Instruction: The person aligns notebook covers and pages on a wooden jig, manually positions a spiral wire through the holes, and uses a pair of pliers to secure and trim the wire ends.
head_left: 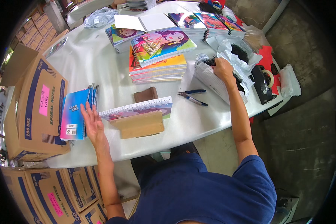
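Though thin and light by the look of it, probably limp at the covers and stiff only along the wire spine: blue spiral notebooks (pixel 72 114), a small pile lying flat at the left of the white table (pixel 93 63), just beside a cardboard box (pixel 33 108). Best taken by the bound edge or flat under the whole pile; glossy covers, likely to slide on one another.

Left hand (pixel 93 125) spread open, fingertips resting on the pile's right edge, gripping nothing. Right hand (pixel 222 67) curled into a white paper bundle of black spiral coils (pixel 239 52), springy and apt to tangle; whether pinching a coil, cannot tell.

Between the two: one spiral notebook (pixel 138 108) propped on a wooden block (pixel 142 125), pliers (pixel 192 95) and a brown pad (pixel 145 94) near it, taller stacks of colourful notebooks (pixel 158 59) beyond.
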Motion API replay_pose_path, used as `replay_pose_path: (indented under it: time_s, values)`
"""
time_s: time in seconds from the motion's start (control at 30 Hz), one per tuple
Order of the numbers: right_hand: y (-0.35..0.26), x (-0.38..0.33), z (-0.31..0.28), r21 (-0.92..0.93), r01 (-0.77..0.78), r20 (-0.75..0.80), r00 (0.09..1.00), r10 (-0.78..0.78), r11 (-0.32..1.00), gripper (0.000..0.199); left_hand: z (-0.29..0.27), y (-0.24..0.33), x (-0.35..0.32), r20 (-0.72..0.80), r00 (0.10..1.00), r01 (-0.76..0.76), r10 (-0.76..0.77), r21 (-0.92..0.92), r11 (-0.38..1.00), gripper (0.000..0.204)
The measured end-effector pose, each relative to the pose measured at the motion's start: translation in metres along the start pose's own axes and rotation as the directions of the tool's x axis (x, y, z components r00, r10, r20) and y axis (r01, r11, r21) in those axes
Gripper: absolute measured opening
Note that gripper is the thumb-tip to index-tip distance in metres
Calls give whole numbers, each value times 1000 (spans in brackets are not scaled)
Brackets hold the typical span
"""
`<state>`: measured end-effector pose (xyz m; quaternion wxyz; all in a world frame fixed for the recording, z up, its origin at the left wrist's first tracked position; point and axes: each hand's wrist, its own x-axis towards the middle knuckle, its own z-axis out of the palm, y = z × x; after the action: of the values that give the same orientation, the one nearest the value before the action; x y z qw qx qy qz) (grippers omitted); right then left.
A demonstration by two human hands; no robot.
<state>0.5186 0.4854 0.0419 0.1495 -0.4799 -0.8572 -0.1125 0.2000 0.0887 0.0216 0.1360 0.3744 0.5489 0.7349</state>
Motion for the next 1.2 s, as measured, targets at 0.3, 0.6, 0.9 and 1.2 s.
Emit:
replay_pose_path:
  time_s: [0.3, 0.6, 0.9, 1.2]
  values:
    - [15, 6, -16, 180, 176, -230, 964, -133, 968, 12, 3, 34, 7, -63, 992, -97, 107, 146, 985, 70]
    - [15, 10, -50, 75, 395, -306, 883, -356, 915, 14, 77, 79, 21, 281, 890, -457, 360, 559, 692, 58]
    - [124, 21, -27, 970, -139, 183, 957, -227, 198, 17, 120, 101, 16, 552, 777, -615, 304, 559, 556, 58]
    - [80, -9, -55, 988, -38, 62, 985, -160, 149, 34, 120, 96, 10, 524, 807, -567, 272, 560, 604, 55]
